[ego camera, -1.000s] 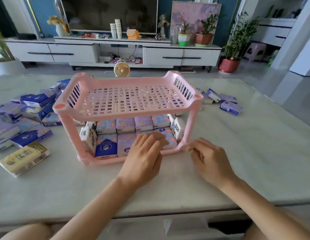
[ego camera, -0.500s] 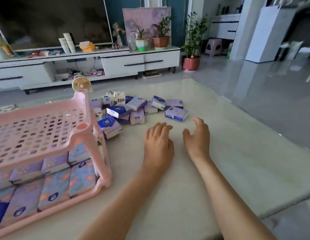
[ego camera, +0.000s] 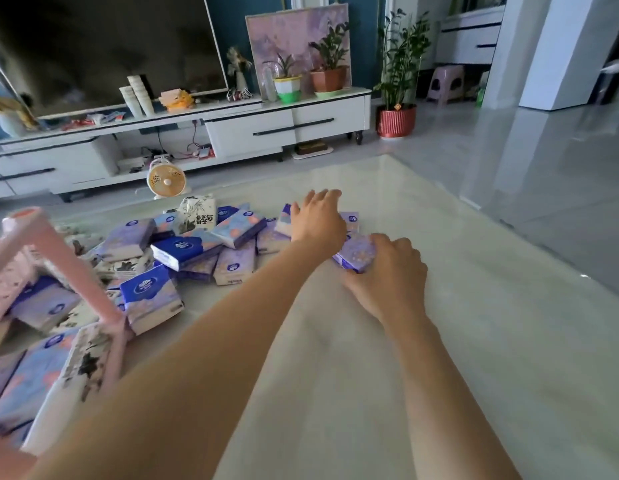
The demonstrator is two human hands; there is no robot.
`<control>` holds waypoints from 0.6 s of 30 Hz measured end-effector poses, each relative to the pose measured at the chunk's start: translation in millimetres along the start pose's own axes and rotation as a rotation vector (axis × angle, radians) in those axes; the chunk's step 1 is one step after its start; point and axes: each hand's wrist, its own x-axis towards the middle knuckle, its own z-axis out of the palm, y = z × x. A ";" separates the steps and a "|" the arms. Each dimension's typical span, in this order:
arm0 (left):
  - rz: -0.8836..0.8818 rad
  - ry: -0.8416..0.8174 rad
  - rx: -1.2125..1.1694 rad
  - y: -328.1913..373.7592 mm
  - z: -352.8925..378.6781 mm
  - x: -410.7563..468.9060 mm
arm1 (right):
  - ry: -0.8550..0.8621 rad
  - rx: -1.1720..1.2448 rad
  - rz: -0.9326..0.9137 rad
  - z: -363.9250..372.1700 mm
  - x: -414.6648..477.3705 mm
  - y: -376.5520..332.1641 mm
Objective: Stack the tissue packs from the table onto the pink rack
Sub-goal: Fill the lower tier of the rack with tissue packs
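A pile of several purple, blue and white tissue packs (ego camera: 193, 247) lies on the pale table right of the pink rack (ego camera: 63, 261), whose corner post shows at the left edge. More packs lie flat on the rack's bottom shelf (ego camera: 27, 379). My right hand (ego camera: 387, 275) curls round a lilac tissue pack (ego camera: 356, 252) at the pile's right end. My left hand (ego camera: 318, 221) reaches over the far packs with fingers stretched, resting on a pack there; what lies under its palm is hidden.
The marble-look table (ego camera: 422, 358) spreads right and toward me, its far right edge meeting the glossy floor. Behind the table stand a small yellow fan (ego camera: 166, 181), a white TV cabinet (ego camera: 252, 129) and potted plants.
The view swung right, leaving only the rack's corner in sight. Both hands moved forward from the bare table to the pile; my right hand took hold of a lilac pack.
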 end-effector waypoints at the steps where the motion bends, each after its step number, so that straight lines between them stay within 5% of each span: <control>1: -0.002 -0.147 0.019 4.7 4.1 10.0 | 0.029 0.014 0.051 -2.1 1.3 3.5; 3: -0.010 -0.334 0.087 10.1 10.9 23.1 | 0.062 0.063 0.124 -4.2 4.0 9.4; 7: 0.020 -0.335 0.176 11.7 8.4 31.6 | 0.063 0.122 0.167 -4.5 9.2 13.2; 12: 0.068 -0.071 0.245 33.3 -9.8 -10.7 | 0.255 0.418 0.195 -10.5 -0.7 10.6; 18: 0.024 0.144 -0.213 45.9 -56.2 -145.4 | 0.315 0.502 0.187 -36.7 -67.5 -6.6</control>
